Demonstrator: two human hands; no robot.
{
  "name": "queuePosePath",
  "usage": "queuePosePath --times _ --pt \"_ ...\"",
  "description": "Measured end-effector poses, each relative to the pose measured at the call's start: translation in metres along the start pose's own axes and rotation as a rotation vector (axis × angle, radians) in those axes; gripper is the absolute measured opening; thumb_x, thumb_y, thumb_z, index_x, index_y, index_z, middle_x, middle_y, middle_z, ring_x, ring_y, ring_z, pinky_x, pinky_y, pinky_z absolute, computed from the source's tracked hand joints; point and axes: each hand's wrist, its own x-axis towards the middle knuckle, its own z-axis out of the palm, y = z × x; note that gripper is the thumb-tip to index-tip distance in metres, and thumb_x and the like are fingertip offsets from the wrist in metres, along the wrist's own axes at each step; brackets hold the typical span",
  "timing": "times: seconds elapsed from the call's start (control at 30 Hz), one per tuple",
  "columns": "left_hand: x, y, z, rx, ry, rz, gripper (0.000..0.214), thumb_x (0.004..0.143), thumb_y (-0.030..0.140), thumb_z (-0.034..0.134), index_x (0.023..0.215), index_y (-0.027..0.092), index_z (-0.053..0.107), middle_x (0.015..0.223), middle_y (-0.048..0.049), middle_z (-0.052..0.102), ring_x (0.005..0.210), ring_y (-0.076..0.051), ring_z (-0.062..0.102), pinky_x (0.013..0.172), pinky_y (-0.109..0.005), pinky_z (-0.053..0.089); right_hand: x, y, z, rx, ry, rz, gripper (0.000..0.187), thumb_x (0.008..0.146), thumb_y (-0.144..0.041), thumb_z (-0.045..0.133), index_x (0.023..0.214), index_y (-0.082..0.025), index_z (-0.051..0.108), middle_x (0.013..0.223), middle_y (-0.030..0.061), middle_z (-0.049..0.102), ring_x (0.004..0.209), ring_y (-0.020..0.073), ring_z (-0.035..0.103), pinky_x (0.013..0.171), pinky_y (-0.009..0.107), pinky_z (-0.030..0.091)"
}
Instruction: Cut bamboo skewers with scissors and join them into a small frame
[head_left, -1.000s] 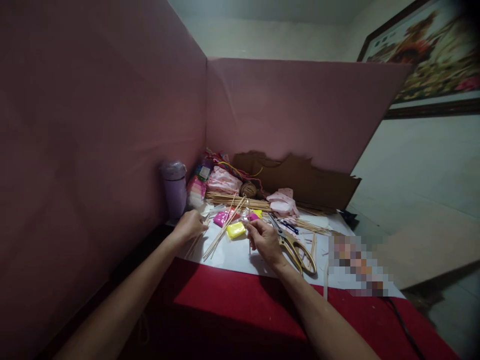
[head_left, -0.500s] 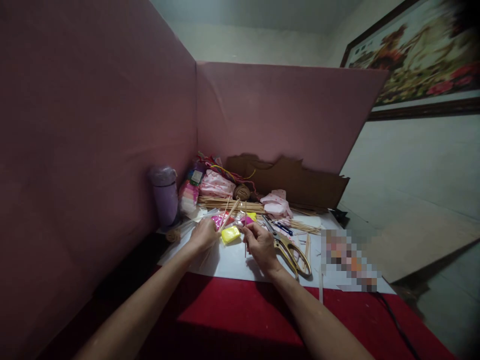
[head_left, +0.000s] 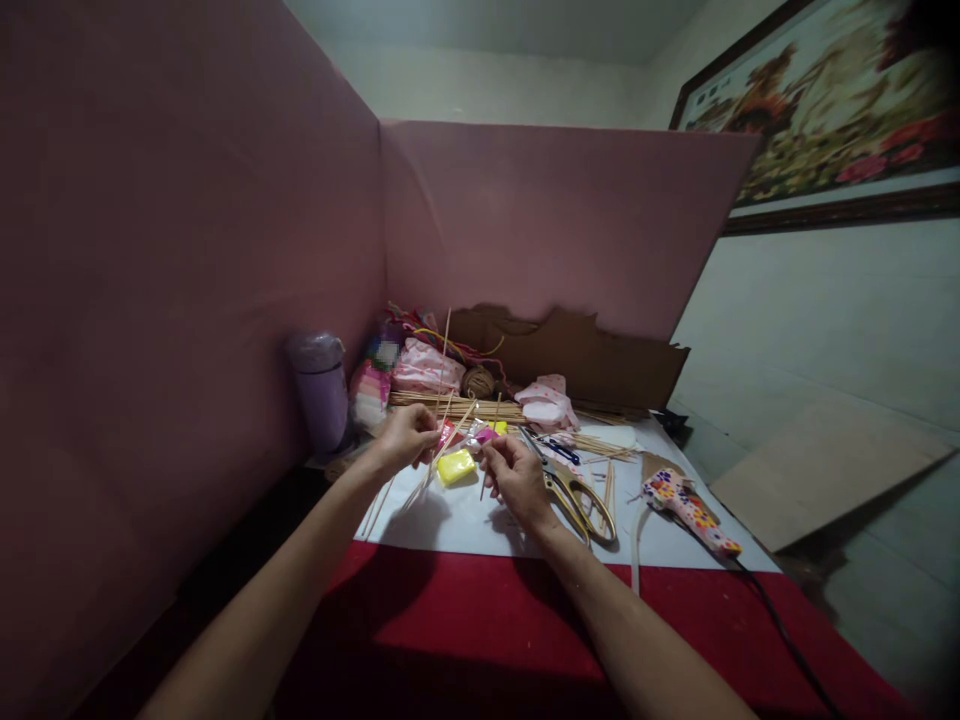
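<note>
My left hand [head_left: 405, 438] is closed, pinching a thin wooden stick [head_left: 446, 338] that points upward. My right hand [head_left: 517, 478], also closed, grips a shorter wooden stick [head_left: 497, 410] between thumb and fingers, tilted slightly. Between the hands a yellow packet [head_left: 455, 467] rests on the white sheet [head_left: 465, 530]. Several loose sticks [head_left: 429, 472] slant beside it, under and near my left hand. Red and pink packets [head_left: 486, 436] sit just behind, partly covered by the sticks and my right hand.
Gold-handled scissors [head_left: 585, 505] lie right of my right hand, near a dark blue cutter [head_left: 562, 450]. A flowered glue gun [head_left: 694, 510] with a cord is farther right. Behind are a stick bundle [head_left: 487, 410], twine ball [head_left: 478, 382] and torn cardboard [head_left: 570, 350]; a purple tumbler [head_left: 321, 400] stands left.
My left hand has risen slightly, and a long stick now stands up from it. Loose sticks show below it on the sheet. My right hand keeps its stick, now tilted more. The view shifted slightly.
</note>
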Motion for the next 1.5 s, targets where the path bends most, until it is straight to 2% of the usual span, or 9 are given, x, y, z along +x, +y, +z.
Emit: queuePosePath --times 0.1,0.2,0.27,0.47,0.67,1.1,1.33,1.5 --pt "0.0 0.004 0.023 -0.132 -0.066 0.073 0.024 0.06 0.025 0.068 0.065 0.016 0.046 0.04 0.0067 0.05 0.032 -0.008 0.048 0.031 -0.015 0.033 0.002 0.001 -0.002 -0.025 -0.006 -0.03 0.014 0.077 -0.032 0.054 0.075 -0.018 0.054 0.061 -0.0026 0.056 0.043 0.0094 0.051 0.034 0.018 0.04" --pt "0.0 -0.006 0.041 -0.21 -0.101 0.134 0.025 0.062 0.029 0.068 0.067 0.015 0.048 0.047 0.0057 0.053 0.038 -0.009 0.052 0.034 -0.017 0.039 0.003 0.005 -0.003 -0.113 -0.019 -0.055 0.011 0.077 -0.028 0.055 0.072 -0.018 0.056 0.059 -0.0023 0.057 0.046 0.0106 0.054 0.038 0.019 0.042" --pt "-0.002 -0.014 0.046 -0.263 -0.109 0.161 0.025 0.064 0.032 0.067 0.068 0.015 0.049 0.048 0.0057 0.053 0.038 -0.009 0.052 0.036 -0.019 0.041 0.003 0.007 -0.003 -0.164 -0.044 -0.074 0.008 0.076 -0.024 0.055 0.072 -0.018 0.058 0.056 -0.0025 0.057 0.047 0.0113 0.056 0.042 0.019 0.044" --pt "-0.005 -0.02 0.046 -0.32 -0.085 0.204 0.029 0.063 0.035 0.071 0.068 0.014 0.051 0.051 0.0043 0.056 0.04 -0.009 0.054 0.039 -0.02 0.044 0.003 0.014 -0.002 -0.123 -0.095 -0.119 0.007 0.077 -0.023 0.055 0.074 -0.019 0.059 0.056 -0.0024 0.058 0.047 0.0116 0.056 0.046 0.021 0.047" --pt "-0.007 -0.019 0.052 -0.333 -0.078 0.185 0.035 0.058 0.039 0.074 0.064 0.015 0.05 0.048 0.0046 0.054 0.038 -0.009 0.053 0.038 -0.02 0.044 0.003 0.015 0.001 -0.038 -0.096 -0.063 0.013 0.078 -0.03 0.056 0.07 -0.019 0.056 0.056 -0.0016 0.06 0.047 0.0122 0.057 0.045 0.022 0.048" --pt "-0.012 -0.016 0.054 -0.269 0.003 0.211 0.015 0.059 0.024 0.067 0.061 0.014 0.057 0.051 0.0044 0.054 0.041 -0.006 0.048 0.04 -0.018 0.04 -0.001 0.013 0.0 -0.115 -0.098 -0.129 0.012 0.075 -0.02 0.052 0.067 -0.019 0.06 0.051 -0.0033 0.056 0.045 0.0099 0.053 0.045 0.019 0.044" --pt "-0.014 -0.016 0.053 -0.314 0.026 0.146 0.02 0.054 0.026 0.072 0.061 0.012 0.06 0.049 0.0039 0.054 0.04 -0.007 0.048 0.038 -0.018 0.04 -0.003 0.013 0.003 -0.037 -0.092 -0.106 0.01 0.074 -0.021 0.052 0.065 -0.019 0.056 0.051 -0.0037 0.056 0.045 0.0103 0.054 0.045 0.019 0.045" --pt "-0.013 -0.017 0.052 -0.334 0.032 0.116 0.026 0.05 0.031 0.077 0.062 0.012 0.063 0.051 0.0029 0.057 0.041 -0.006 0.048 0.037 -0.018 0.041 -0.005 0.011 0.002 -0.123 -0.083 -0.134 0.01 0.075 -0.021 0.053 0.066 -0.019 0.057 0.049 -0.0038 0.055 0.044 0.0096 0.053 0.044 0.018 0.043"
